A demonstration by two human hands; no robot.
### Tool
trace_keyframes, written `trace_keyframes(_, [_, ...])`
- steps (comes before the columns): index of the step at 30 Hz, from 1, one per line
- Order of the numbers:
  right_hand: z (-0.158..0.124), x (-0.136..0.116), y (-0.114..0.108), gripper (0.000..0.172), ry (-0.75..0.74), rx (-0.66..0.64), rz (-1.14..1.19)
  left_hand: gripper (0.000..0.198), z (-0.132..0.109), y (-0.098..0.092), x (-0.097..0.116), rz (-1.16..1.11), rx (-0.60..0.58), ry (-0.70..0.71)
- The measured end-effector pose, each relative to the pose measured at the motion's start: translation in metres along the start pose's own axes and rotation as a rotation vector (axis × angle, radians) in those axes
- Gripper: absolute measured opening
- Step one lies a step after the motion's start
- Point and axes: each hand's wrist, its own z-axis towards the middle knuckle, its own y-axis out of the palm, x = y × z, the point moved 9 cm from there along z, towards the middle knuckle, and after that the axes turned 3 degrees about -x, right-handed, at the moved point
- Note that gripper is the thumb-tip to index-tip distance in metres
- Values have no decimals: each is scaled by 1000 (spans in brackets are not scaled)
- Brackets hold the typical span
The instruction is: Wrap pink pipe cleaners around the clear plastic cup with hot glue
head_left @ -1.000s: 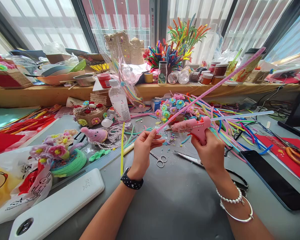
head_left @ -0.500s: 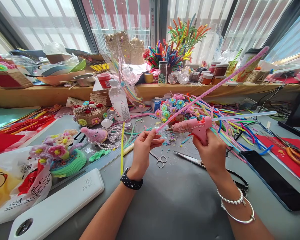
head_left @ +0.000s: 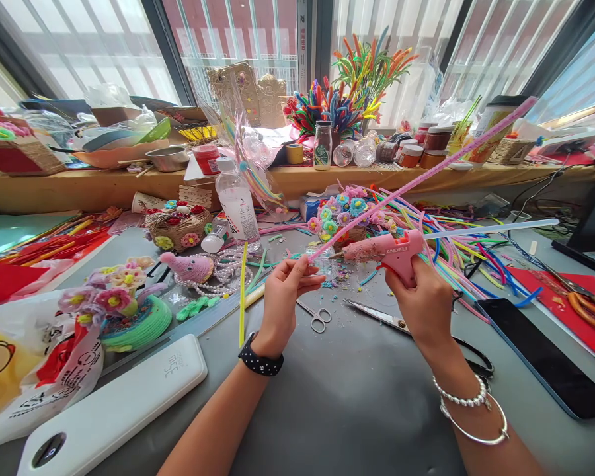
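Thumb and forefinger of the left hand (head_left: 285, 291) are pinched on the lower end of a fuzzy pink stem (head_left: 426, 177), with the other fingers loosely extended below it. Right-hand fingers are wrapped around the handle of a pink glue gun (head_left: 381, 251); whether one presses the trigger is hard to make out, but the right hand (head_left: 424, 301) is closed firmly on the grip.

Compared with a second ago, the right hand and the gun have drifted a little to the right, so the gap between nozzle and left fingertips has widened. The translucent glue stick (head_left: 490, 229) at the back of the gun has shifted along with it, its far end now further right. Meanwhile the left hand has hardly moved (its dotted black wristband (head_left: 260, 357) is in practically the same spot), though the stem's upper tip has swung slightly right and down.

The stem slants up to the right above the gun, passing in front of the crocheted-looking flowers (head_left: 344, 210). Below the hands, the small scissors (head_left: 319, 320) and the large scissors (head_left: 377, 314) lie on the grey tabletop (head_left: 327, 403) as before, and the phone (head_left: 545, 357) rests unmoved to the right.
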Motion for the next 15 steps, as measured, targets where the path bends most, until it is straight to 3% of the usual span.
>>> trace_keyframes(15, [2, 5, -2, 11, 55, -20, 1, 24, 0, -2, 1, -11, 8, 8])
